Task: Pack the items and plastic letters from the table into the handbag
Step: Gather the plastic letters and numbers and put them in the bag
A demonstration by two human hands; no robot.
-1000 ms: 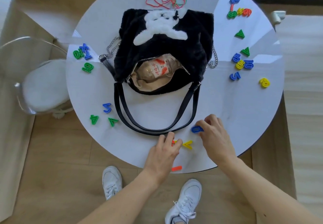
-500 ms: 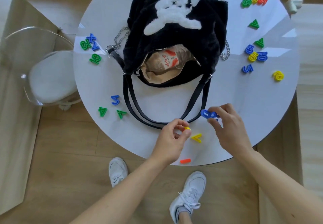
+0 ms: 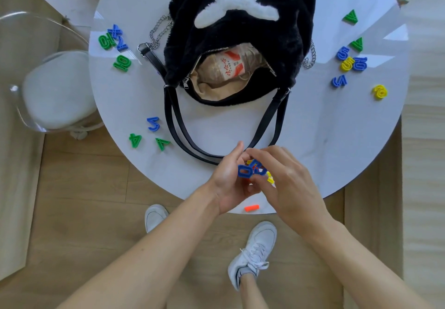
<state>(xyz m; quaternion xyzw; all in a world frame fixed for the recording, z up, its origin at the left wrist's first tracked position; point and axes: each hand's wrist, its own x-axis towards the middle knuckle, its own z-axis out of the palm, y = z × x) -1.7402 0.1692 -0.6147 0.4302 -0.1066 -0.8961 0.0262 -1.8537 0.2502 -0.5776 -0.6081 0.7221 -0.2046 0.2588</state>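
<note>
From your head camera, your left hand and right hand meet over the near edge of the round white table, fingers curled together around a small bunch of plastic letters, blue, yellow and red. Just beyond your grip lie the black straps, and farther beyond sits the furry black handbag, unzipped, a packet already inside. An orange piece lies just nearer than your hands. More letters lie well apart to either side. You appear to be gathering; next, carry this bunch forward to the bag's mouth.
</note>
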